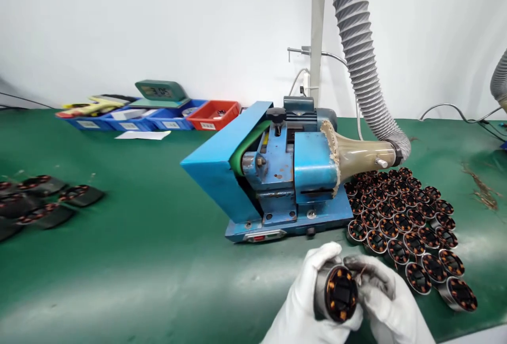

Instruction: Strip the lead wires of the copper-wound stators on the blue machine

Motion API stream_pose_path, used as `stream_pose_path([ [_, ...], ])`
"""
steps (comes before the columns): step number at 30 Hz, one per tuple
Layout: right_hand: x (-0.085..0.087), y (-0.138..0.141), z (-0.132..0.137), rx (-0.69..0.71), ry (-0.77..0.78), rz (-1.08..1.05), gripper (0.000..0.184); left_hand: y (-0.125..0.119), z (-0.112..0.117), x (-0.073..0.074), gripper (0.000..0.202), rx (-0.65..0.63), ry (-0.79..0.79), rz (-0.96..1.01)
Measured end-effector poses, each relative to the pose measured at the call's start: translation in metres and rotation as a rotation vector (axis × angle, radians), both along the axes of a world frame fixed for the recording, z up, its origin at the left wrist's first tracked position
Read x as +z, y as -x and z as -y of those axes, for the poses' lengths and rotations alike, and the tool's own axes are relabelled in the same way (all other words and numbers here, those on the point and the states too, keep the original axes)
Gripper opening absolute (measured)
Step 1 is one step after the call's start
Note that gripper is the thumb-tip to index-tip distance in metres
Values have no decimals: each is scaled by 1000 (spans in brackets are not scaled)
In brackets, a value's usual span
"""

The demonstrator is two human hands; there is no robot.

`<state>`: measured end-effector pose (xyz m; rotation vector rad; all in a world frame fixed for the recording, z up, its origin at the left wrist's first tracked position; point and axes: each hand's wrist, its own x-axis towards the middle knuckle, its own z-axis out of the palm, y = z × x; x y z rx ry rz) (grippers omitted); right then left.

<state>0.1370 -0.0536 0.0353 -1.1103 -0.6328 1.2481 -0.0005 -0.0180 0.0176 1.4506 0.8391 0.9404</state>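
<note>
My left hand (312,296), in a white glove, is wrapped round a motor stator (341,294), a grey metal cylinder. The stator's open end, with copper windings and a black core, is turned towards me. My right hand (382,294), gloved too and dark at the fingertips, is closed at the stator's right edge. Thin wire (359,276) shows between its thumb and fingers. Just right of my hands, many similar stators (398,251) stand in a tight group on the green bench mat (158,259).
A blue belt sander (277,175) stands ahead, joined by a funnel (362,156) to a grey hose (358,43). Blurred stators (43,204) lie far left. Behind are blue bins (130,121), a red bin (214,114) and a green clock (160,92). Wire scraps (484,191) lie right.
</note>
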Motion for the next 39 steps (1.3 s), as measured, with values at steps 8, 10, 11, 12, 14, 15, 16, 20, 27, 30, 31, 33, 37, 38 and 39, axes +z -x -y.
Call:
stream_pose_path([
  [8,-5,6,-22,-98,-54,-73,11,-6,4,-1,60,200,-542,-54],
  [10,2,-2,-29,-170,-39,-264,15,-7,4,-4,62,172,-584,-49],
  [11,5,-6,-32,-246,-49,-337,16,-7,4,-4,60,179,-567,-47],
  [12,6,-10,-33,-335,-65,-361,16,-7,5,-2,56,209,-522,-48],
  [14,3,-11,-32,-418,-99,-232,14,-9,7,3,47,302,-367,-43],
  [15,-1,-8,-31,-382,-128,-92,16,-10,7,6,45,347,-285,-31],
  [16,-7,-3,-28,-300,-158,62,22,-11,6,8,44,381,-204,-5],
  [20,-24,25,-27,-79,-195,426,57,-16,-5,3,49,422,49,117],
  [27,-12,47,-69,-230,-126,739,41,-31,-41,-13,42,395,263,426],
  [30,-4,43,-81,-201,-151,727,38,-37,-52,-11,42,351,330,591],
  [31,-3,42,-83,-193,-148,723,38,-39,-54,-9,42,352,338,622],
  [33,-1,40,-85,-178,-137,716,37,-41,-56,-6,44,381,346,629],
  [37,4,39,-89,-169,-137,630,35,-46,-59,2,45,441,393,626],
  [38,5,39,-89,-177,-137,618,33,-47,-60,3,44,451,409,638],
  [39,5,39,-89,-189,-133,619,32,-48,-59,5,44,462,417,648],
])
